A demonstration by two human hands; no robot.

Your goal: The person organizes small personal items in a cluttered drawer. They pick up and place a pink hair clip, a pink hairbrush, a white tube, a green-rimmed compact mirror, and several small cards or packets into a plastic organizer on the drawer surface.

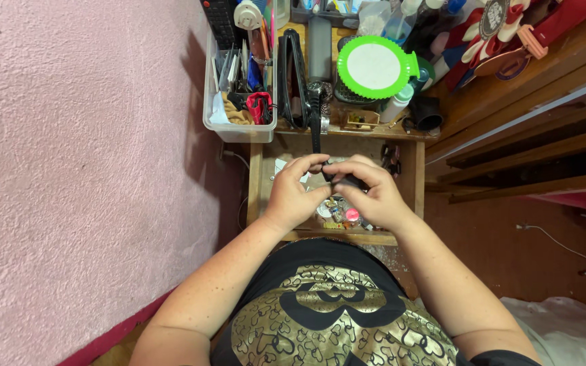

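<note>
My left hand (293, 193) and my right hand (371, 193) meet over an open wooden drawer (412, 179). Both pinch a small black object (342, 179) between the fingertips. A black strap with a round metal watch face (316, 112) runs from the tabletop down to my fingers; it seems joined to what I hold. Small bits, one pink-capped (352, 215), lie in the drawer below my hands.
A clear plastic bin (239, 129) of tools and a red item stands at the table's left. A green-rimmed round mirror (374, 66), bottles, a black cup (428, 114) and a small wooden box (361, 120) crowd the top. Pink wall lies left, wooden furniture right.
</note>
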